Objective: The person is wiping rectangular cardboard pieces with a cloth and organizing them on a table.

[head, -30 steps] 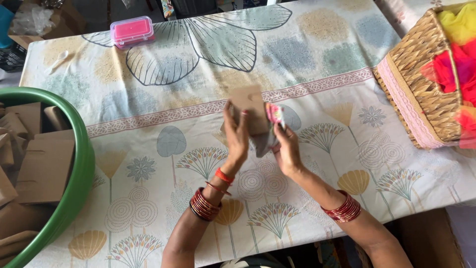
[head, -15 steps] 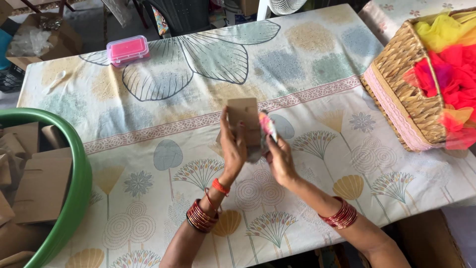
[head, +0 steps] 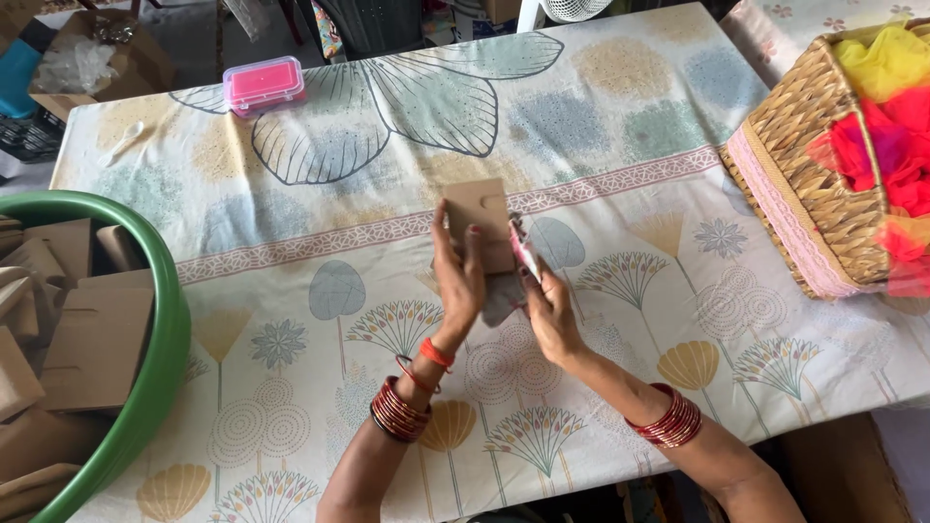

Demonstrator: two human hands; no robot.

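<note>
My left hand (head: 459,274) grips a small flat brown cardboard box (head: 480,221), held upright above the patterned tablecloth (head: 601,126). My right hand (head: 548,308) pinches a small pink and white packet (head: 526,251) right beside the box's edge. A grey flap or shadowed part hangs below the box between my hands; what it is I cannot tell. Both wrists wear red bangles.
A green tub (head: 163,360) with several folded brown cardboard boxes (head: 92,344) sits at the left. A woven basket (head: 819,184) with red and yellow netting (head: 886,116) stands at the right. A pink lidded plastic box (head: 263,83) lies at the far edge.
The packet in my right hand has turned more edge-on and closer against the cardboard box. My hands have stayed in nearly the same spot; the view shifted slightly.
</note>
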